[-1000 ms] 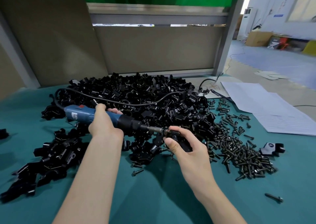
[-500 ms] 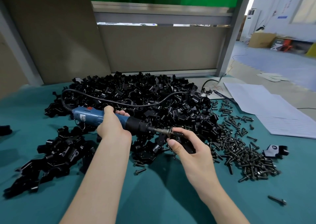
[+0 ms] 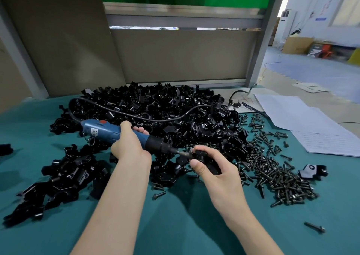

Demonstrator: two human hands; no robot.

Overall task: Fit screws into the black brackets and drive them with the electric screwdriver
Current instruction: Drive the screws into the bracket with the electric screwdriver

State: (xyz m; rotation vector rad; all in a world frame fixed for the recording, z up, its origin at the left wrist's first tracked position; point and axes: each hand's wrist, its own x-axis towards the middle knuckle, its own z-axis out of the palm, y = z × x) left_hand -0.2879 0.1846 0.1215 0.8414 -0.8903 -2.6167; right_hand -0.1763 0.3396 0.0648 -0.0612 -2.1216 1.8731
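**A:** Which step is in hand?

**B:** Driving, I'd judge. The left hand (image 3: 129,147) is gripping the blue electric screwdriver (image 3: 103,132), fingers clenched round its barrel. The bit is meeting a dark screw (image 3: 191,153) seated in the small black bracket (image 3: 211,165). The right hand (image 3: 216,172) is pinching that bracket just above the teal bench (image 3: 175,225), in front of the big heap of black brackets (image 3: 155,108).

**A:** And next?

**B:** Probably keeping the bit in line until the screw is sitting home. After that, setting the bracket aside and taking another from the loose pile of dark screws (image 3: 272,174) on the right.

**A:** Is anything differing from half a second ago?

**B:** Hardly. Both hands are holding the same pose, and only the view is drifting slightly.
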